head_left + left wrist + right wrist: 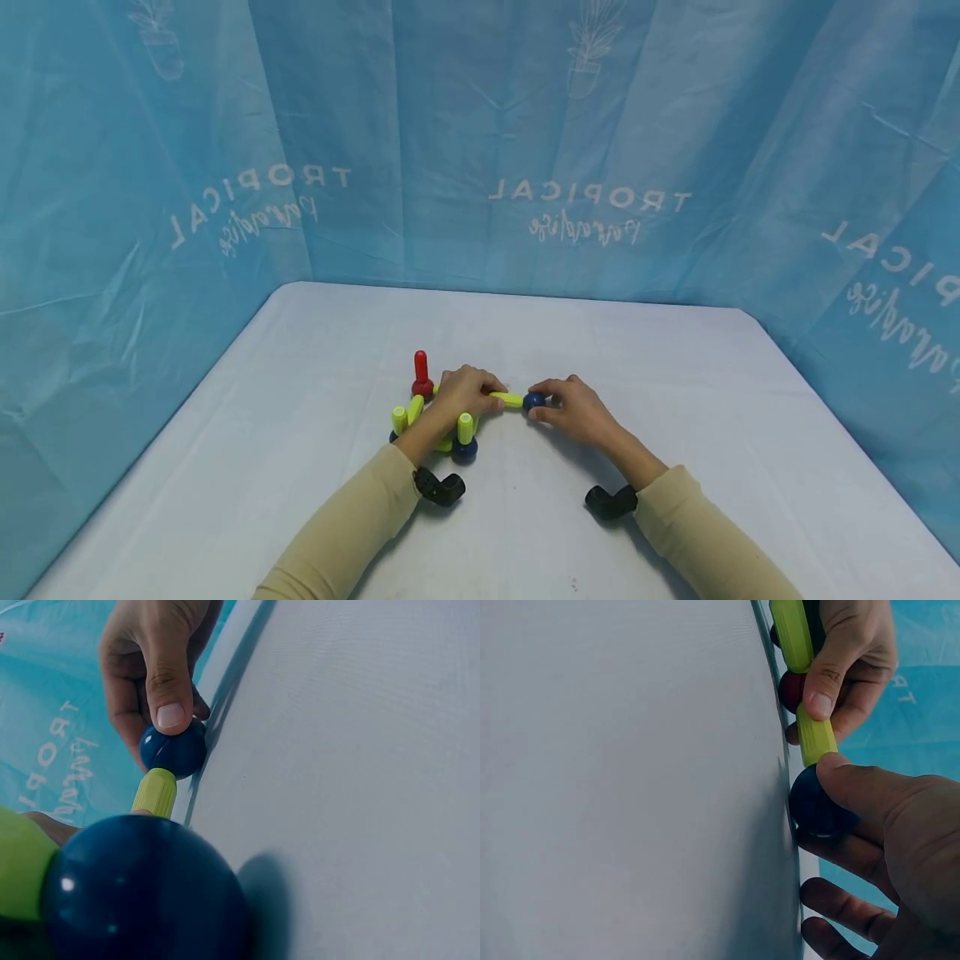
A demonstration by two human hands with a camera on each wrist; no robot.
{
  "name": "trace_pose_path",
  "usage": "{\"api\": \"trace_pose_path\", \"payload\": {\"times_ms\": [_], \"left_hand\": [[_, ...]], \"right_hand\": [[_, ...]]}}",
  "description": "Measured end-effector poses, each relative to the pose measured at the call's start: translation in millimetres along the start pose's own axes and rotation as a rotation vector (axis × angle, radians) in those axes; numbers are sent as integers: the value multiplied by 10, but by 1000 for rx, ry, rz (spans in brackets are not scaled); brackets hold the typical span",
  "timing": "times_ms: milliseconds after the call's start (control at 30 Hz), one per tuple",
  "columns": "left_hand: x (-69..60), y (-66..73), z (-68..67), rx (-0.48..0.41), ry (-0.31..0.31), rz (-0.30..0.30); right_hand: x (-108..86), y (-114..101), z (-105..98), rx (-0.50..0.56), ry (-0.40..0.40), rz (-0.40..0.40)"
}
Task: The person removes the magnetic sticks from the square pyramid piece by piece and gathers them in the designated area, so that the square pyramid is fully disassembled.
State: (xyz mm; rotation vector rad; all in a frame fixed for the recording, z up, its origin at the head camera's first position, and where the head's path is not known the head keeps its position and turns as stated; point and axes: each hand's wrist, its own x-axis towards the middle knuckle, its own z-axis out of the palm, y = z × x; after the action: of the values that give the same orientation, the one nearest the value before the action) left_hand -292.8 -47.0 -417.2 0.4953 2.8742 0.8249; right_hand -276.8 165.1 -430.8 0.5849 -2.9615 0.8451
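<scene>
In the head view my left hand (467, 392) pinches the left end of a yellow-green rod (507, 400). At the rod's other end my right hand (576, 410) holds a dark blue ball (534, 401) between thumb and fingers. The right wrist view shows the rod (817, 739) meeting the blue ball (814, 801), with a dark red ball (791, 691) beside my left thumb. Under and around my left wrist lies a joined structure of rods and balls, including an upright yellow-green rod (466, 428) on a blue ball (464, 452). My left hand hides part of it.
A red rod (421, 365) stands upright on a red ball (422, 388) at the structure's far left. Black wrist cameras (441, 487) sit on both wrists, close above the white table (540, 542). Blue printed curtains (465, 150) surround the table's back and sides.
</scene>
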Motion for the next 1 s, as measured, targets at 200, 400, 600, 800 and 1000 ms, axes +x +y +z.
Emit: {"api": "trace_pose_path", "payload": {"times_ms": [200, 400, 600, 800, 1000], "left_hand": [[-3, -4, 15, 5, 6, 11], [-11, 17, 52, -20, 13, 26], [-13, 74, 81, -32, 3, 30], [-14, 37, 58, -23, 49, -7], [-21, -32, 8, -33, 64, -39]], "right_hand": [[-34, 7, -3, 2, 3, 7], [-80, 49, -17, 10, 2, 19], [-124, 100, -51, 16, 6, 22], [-150, 262, -140, 25, 0, 129], [-39, 407, -216, 37, -6, 127]]}}
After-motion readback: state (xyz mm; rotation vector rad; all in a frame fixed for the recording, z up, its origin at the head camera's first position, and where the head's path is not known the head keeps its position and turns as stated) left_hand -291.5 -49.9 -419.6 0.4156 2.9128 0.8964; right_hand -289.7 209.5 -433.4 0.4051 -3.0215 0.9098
